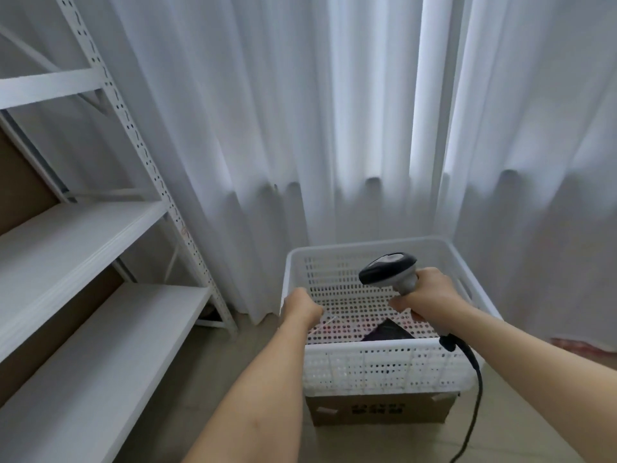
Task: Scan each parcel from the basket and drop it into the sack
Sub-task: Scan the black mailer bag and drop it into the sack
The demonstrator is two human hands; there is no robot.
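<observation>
One dark parcel (389, 332) is all that shows inside the white perforated basket (384, 362), lying against the near wall toward the right; whether others lie beneath it or behind that wall cannot be told. The basket rests on a cardboard box (380, 409) on the floor, in front of white curtains (300, 128), with white metal shelving (83, 245) to the left. The right hand (425, 295) is wrapped round the grip of a handheld scanner (389, 269), whose head points left over the basket while its black cable (474, 379) trails down to the near right. The left hand (302, 307) is curled at the basket's left rim; it seems to pinch something thin and pale, though what that is cannot be made out. No sack appears anywhere in view, so how many parcels have gone into it cannot be judged. By my reading the basket is nearly emptied and the job is late on: at least this dark parcel is left to be lifted, scanned and dropped into the sack
</observation>
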